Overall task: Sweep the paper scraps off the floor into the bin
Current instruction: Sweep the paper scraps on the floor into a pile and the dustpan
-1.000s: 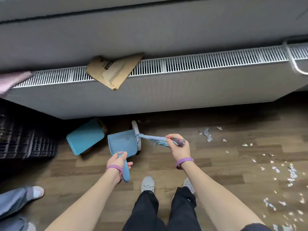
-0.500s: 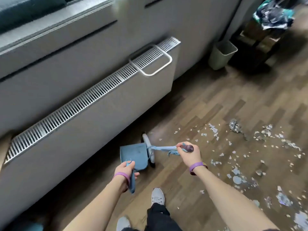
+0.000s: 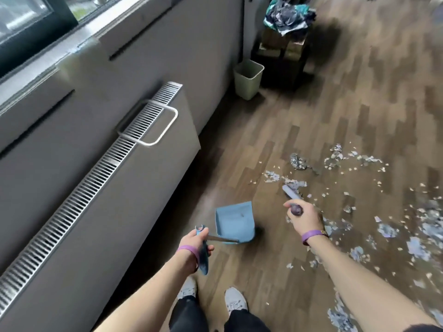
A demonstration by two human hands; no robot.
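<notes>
My left hand [image 3: 195, 243] grips the handle of a blue dustpan [image 3: 233, 221], which hangs just above the wooden floor in front of my feet. My right hand [image 3: 304, 218] grips the purple-ended handle of a small blue brush [image 3: 291, 192]. The brush head points away from me into the near edge of the paper scraps [image 3: 340, 161]. Scraps lie scattered over the floor from the centre to the right edge. A pale green bin [image 3: 248, 79] stands open against the wall, far beyond the dustpan.
A long grey radiator [image 3: 134, 188] with a metal rail [image 3: 153, 125] runs along the left under a window. A dark stand [image 3: 282, 53] piled with clothes sits right of the bin. My shoes [image 3: 235, 299] are at the bottom centre.
My view has swung right along the radiator, bringing the bin and more scraps into sight. The brush has left the dustpan and moved right onto the scraps.
</notes>
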